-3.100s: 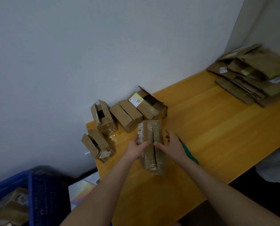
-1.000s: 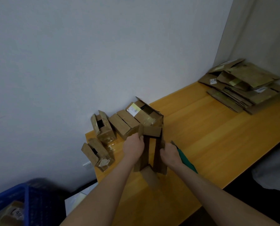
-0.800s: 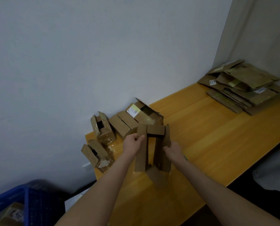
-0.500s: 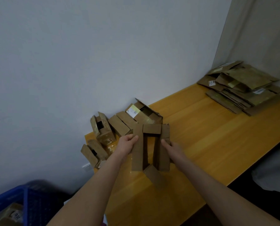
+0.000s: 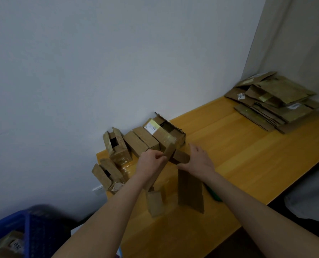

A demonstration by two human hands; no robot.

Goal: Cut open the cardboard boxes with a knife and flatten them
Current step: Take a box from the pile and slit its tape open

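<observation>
An opened cardboard box (image 5: 189, 190) with its flaps spread stands on the wooden table (image 5: 248, 155) in front of me. My left hand (image 5: 151, 162) pinches the top edge of its left panel. My right hand (image 5: 197, 162) lies on the box's upper right side with fingers spread and the thumb against the cardboard. A green-handled knife (image 5: 213, 194) lies on the table just right of the box, partly hidden by my right forearm. Several small uncut boxes (image 5: 145, 140) sit behind, near the wall.
A stack of flattened cardboard (image 5: 274, 101) lies at the far right corner of the table. A blue crate (image 5: 24, 233) holding more boxes stands on the floor at lower left. The wall runs close behind the boxes.
The closed box was pulled open and its panels spread apart. My left hand now pinches the left panel's top edge, and the box leans over sideways.
</observation>
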